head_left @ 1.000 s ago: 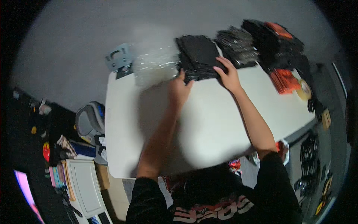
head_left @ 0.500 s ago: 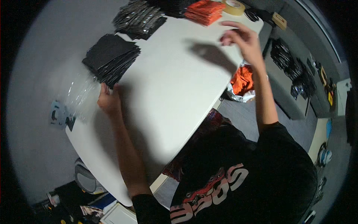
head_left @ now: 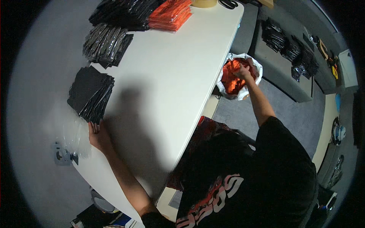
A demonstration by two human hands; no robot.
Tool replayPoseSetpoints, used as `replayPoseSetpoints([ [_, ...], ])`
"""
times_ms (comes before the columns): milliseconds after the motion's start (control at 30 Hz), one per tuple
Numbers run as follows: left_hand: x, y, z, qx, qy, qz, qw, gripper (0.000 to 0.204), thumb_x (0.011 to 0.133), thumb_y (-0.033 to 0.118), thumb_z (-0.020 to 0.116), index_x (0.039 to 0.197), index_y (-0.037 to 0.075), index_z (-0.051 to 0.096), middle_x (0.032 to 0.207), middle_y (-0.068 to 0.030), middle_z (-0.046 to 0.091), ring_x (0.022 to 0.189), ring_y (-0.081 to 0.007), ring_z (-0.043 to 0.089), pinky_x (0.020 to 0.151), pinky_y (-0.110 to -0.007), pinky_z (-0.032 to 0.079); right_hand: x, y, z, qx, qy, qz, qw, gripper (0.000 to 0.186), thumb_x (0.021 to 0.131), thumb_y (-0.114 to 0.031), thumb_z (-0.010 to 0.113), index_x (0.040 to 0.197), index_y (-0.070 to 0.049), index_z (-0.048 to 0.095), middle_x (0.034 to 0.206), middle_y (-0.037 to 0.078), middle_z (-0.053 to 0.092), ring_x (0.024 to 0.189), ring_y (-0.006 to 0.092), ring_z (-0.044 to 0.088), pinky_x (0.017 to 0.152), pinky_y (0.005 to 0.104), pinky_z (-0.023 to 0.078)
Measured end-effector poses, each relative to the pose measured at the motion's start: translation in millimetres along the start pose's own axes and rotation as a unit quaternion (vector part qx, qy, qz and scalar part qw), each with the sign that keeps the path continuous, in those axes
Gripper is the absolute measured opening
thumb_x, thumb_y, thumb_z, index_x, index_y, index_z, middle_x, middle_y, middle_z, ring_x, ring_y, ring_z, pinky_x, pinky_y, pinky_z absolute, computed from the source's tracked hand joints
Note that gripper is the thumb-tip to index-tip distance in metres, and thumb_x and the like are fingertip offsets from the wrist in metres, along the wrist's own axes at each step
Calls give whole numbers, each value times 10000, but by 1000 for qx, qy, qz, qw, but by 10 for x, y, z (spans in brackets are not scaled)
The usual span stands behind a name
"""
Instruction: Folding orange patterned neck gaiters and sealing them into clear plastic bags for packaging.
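On the left side of the white table [head_left: 167,87] lies a stack of flat black pieces [head_left: 89,93], fanned at its right edge. The fingers and thumb of my left hand [head_left: 98,137] are closed on the stack's near corner. Off the table's right edge, on the floor, stands a white-and-silver bag [head_left: 257,65] with its mouth wide. Crumpled shiny orange material [head_left: 230,81] fills it. My right hand [head_left: 243,72] reaches into that bag and touches the orange material; its fingertips are partly hidden, so I cannot tell whether it grips any.
Farther back are a pile of clear-wrapped dark packets [head_left: 104,43], more black packets [head_left: 123,13] and a stack of orange packets [head_left: 170,15]. A tape roll [head_left: 204,3] sits at the far edge. Clear plastic film [head_left: 76,136] lies left of my left hand. Black bundles [head_left: 291,47] rest on a grey sofa [head_left: 285,78].
My right hand has gone from above the table's far right down into the bag of orange material. My left hand stays at the black stack's corner. The whole view has shifted.
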State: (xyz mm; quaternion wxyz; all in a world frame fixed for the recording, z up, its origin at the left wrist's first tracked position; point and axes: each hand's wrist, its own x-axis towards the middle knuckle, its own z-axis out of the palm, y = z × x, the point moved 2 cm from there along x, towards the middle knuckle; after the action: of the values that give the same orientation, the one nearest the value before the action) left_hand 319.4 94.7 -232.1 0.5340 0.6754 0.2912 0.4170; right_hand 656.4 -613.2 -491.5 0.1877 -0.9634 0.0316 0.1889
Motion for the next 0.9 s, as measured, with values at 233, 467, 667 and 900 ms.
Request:
replayPoseSetpoints([
  [233,-284,315,108,217,-14,73,973,570,914,12,786,1383,-190,532,1324,-323,647,1192,-345,682,1045,-404,555,-260,-145,640,-13,-17,133,991,1265,673,-569,929,1658,-402,153,1697,276,55,1457,578,353,1075,597,499],
  [467,-359,405,266,258,14,65,964,626,896,25,809,1412,-176,518,1346,-339,631,1240,-349,662,1047,-401,546,-137,156,538,-12,97,107,989,442,892,-208,685,1317,-115,607,1317,269,609,1123,478,682,937,509,587],
  [667,-278,229,220,175,-24,66,982,672,897,40,814,1442,-172,483,1392,-347,595,1288,-354,631,1087,-403,523,-59,306,-300,87,178,13,980,429,836,-282,720,1214,-78,719,1193,223,736,1143,394,701,978,492,560],
  [900,-157,60,259,138,-56,70,986,698,917,64,798,1471,-169,441,1462,-360,534,1348,-366,585,1124,-407,493,-644,250,-1881,189,320,49,927,451,800,-322,659,1118,-24,772,1028,270,761,1024,402,750,898,465,569],
])
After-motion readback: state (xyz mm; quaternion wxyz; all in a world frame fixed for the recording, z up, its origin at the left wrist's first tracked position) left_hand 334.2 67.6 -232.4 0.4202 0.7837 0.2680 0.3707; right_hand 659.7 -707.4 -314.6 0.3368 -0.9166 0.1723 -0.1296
